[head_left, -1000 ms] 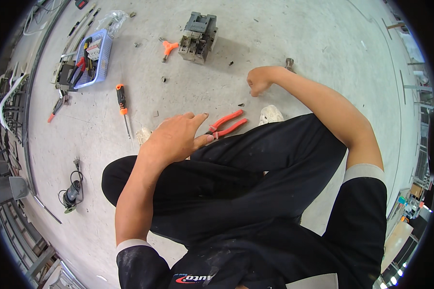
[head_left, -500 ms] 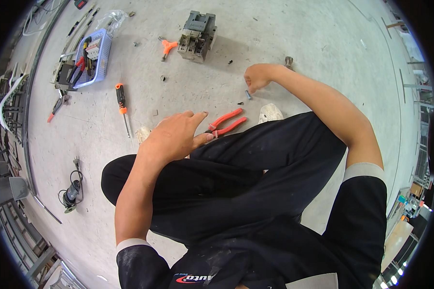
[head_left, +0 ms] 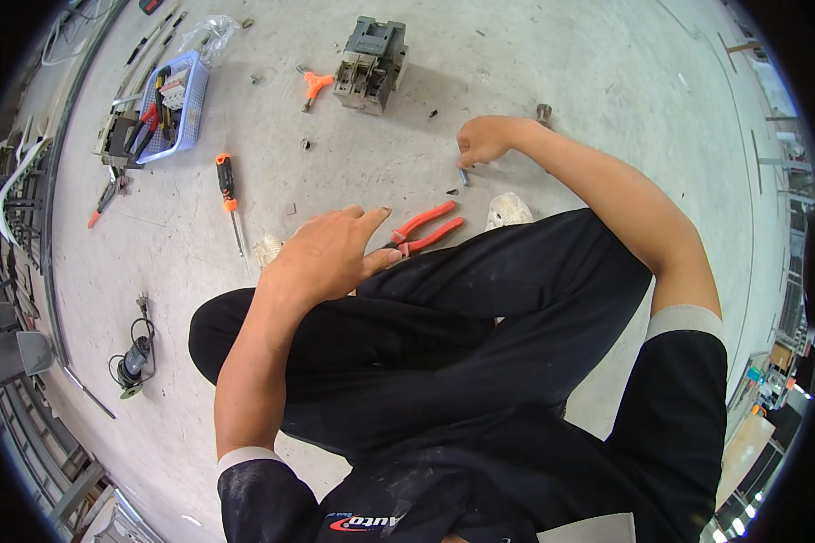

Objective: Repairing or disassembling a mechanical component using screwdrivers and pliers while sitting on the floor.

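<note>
My right hand [head_left: 485, 139] is closed low over the floor, fingers curled down. A small blue-grey metal pin [head_left: 465, 177] sticks out from under its fingertips, its upper end at the pinch. Thumb and fingers apart, my left hand [head_left: 326, 252] hovers palm down above my bent leg, holding nothing. Just beyond its thumb lie red-handled pliers [head_left: 430, 228], their jaws partly hidden by the hand and my trousers. An orange-and-black screwdriver [head_left: 228, 195] rests on the floor to the left. Farther off stands a grey contactor block [head_left: 369, 68], its near side opened up.
Beside the block is an orange three-armed wrench [head_left: 316, 85]. A blue plastic basket [head_left: 193, 119] of tools and parts stands at the far left, a corded power tool [head_left: 134, 360] nearer. A dark metal cylinder [head_left: 543, 113] stands beyond my right wrist. Small dark bits are scattered about.
My right hand has risen very slightly, away from me, and the fingers have shifted a little over the pin. My left hand keeps its pose.
</note>
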`<state>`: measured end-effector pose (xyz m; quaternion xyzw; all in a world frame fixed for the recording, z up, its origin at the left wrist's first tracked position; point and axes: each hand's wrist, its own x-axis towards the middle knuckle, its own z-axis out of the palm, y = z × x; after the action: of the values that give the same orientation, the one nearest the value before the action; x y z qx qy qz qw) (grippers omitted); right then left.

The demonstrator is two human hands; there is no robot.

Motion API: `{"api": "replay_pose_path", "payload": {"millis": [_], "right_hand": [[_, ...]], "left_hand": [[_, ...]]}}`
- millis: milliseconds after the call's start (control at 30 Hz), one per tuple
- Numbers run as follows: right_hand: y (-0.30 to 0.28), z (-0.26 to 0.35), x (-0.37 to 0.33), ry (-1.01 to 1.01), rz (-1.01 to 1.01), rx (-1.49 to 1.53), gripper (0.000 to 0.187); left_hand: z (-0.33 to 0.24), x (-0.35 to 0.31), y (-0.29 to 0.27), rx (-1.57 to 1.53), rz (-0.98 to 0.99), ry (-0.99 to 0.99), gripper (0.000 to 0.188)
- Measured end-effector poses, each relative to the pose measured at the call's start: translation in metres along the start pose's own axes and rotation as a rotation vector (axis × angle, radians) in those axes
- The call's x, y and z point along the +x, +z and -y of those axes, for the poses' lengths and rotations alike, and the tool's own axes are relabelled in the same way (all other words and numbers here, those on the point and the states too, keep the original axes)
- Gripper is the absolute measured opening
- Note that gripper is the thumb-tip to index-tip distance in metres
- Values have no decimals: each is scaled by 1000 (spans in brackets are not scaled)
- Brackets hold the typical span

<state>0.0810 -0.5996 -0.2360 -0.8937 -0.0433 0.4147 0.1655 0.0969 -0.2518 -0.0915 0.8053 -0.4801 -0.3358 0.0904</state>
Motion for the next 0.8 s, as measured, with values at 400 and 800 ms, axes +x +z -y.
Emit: {"api": "replay_pose_path", "payload": {"millis": [400, 800], "right_hand": [[-3, 4, -1, -10, 2, 2, 40], [0, -1, 3, -15, 5, 16, 43]], "left_hand": [[2, -1, -1, 3, -42, 25, 59], [2, 3, -6, -20, 86, 20, 56]]}}
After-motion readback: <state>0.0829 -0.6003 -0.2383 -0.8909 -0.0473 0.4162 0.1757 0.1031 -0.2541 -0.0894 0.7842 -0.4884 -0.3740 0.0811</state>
